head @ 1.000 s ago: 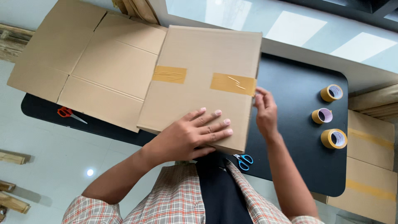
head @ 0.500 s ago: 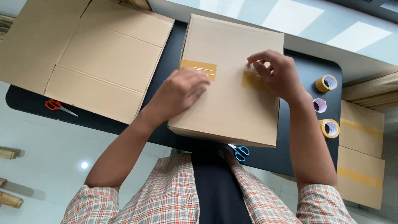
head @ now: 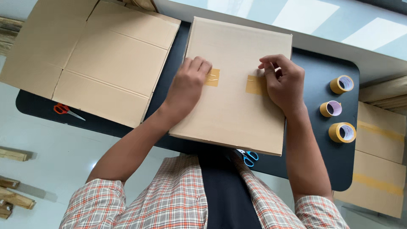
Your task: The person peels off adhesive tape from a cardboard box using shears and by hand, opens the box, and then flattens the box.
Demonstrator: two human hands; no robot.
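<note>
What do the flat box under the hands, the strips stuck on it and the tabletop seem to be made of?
Flat box: corrugated cardboard by the look, matte tan with faint ribbing. Strips, one under each hand: probably brown packing tape, smoother and slightly glossier than the board. Tabletop: a dark, matte, rounded-corner slab, possibly laminate or painted board; the picture cannot settle which.

Black desk (head: pixel 322 169) with rounded corners on a pale, glossy floor (head: pixel 38 140) reflecting bright light patches (head: pixel 292 15). Wooden pieces (head: pixel 15 199) lie at the left edge of the floor.
</note>
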